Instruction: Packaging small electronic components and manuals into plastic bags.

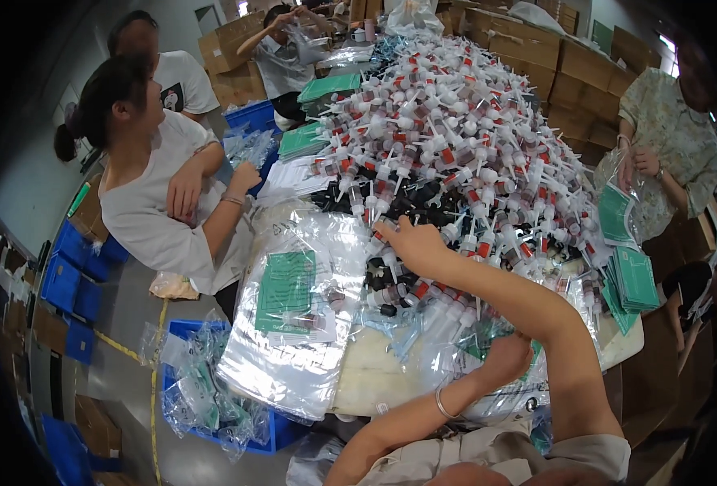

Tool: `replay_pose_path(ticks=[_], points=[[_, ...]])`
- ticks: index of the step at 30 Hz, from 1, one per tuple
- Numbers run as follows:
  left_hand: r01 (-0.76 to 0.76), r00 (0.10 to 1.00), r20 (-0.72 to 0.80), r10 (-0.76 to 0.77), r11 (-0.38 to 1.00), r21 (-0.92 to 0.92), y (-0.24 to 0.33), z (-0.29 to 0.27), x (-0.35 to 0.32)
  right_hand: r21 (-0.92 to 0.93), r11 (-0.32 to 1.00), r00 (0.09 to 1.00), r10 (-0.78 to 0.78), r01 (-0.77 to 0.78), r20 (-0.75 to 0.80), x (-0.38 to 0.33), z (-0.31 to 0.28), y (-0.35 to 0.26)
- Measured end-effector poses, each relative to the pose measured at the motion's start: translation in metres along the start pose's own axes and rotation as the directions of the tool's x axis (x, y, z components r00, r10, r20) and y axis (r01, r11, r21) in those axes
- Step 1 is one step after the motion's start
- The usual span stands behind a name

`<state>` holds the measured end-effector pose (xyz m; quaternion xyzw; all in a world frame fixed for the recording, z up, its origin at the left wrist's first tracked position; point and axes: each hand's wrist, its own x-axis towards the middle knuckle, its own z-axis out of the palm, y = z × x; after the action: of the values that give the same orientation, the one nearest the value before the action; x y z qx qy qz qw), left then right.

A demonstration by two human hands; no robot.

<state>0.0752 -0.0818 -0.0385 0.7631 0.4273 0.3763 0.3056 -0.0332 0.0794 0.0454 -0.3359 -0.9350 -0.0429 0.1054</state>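
My right hand (417,245) reaches over the near left side of a big heap of small nozzle bottles (464,121), white-capped with red labels. Its fingers are closed around one small bottle (386,222) at the heap's edge, partly hidden by them. Lower and to the right, my left hand (507,361) is closed like a fist, with a bracelet on the wrist. It grips a clear plastic bag (464,398) at the table's near edge, with green sheets showing beside the hand. Black caps (387,293) lie loose under the right forearm.
A stack of clear bags (294,364) with a green card lies left of the heap. Blue bins (273,429) stand on the floor at left. Green cards (634,279) lie at the right edge. Co-workers stand at left, far end and right; cartons (520,49) line the back.
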Motion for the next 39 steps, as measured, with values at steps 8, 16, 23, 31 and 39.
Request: replay_pose_path(ticks=[8, 16, 23, 31, 39], points=[[-0.110, 0.986, -0.131, 0.101, 0.992, -0.065, -0.004, 0.000, -0.002, 0.159, 0.977, 0.989, 0.129, -0.139, 0.073, 0.012, -0.011, 0.040], [-0.068, 0.998, 0.005, 0.069, 0.995, -0.073, 0.003, -0.005, -0.001, -0.141, 0.990, 0.971, -0.027, -0.007, -0.238, 0.075, 0.028, 0.089], [-0.117, 0.992, 0.018, 0.121, 0.982, -0.147, -0.005, -0.002, 0.000, -0.350, 0.933, 0.969, -0.007, -0.082, -0.246, 0.099, 0.039, 0.073], [-0.109, 0.994, -0.023, 0.107, 0.982, -0.155, 0.001, -0.007, 0.000, -0.258, 0.966, 1.000, 0.025, -0.026, -0.006, 0.097, 0.030, 0.087], [-0.070, 0.997, -0.046, 0.069, 0.997, -0.027, -0.002, 0.005, 0.000, 0.066, 0.988, 0.984, 0.128, -0.137, 0.125, 0.085, 0.007, 0.091]])
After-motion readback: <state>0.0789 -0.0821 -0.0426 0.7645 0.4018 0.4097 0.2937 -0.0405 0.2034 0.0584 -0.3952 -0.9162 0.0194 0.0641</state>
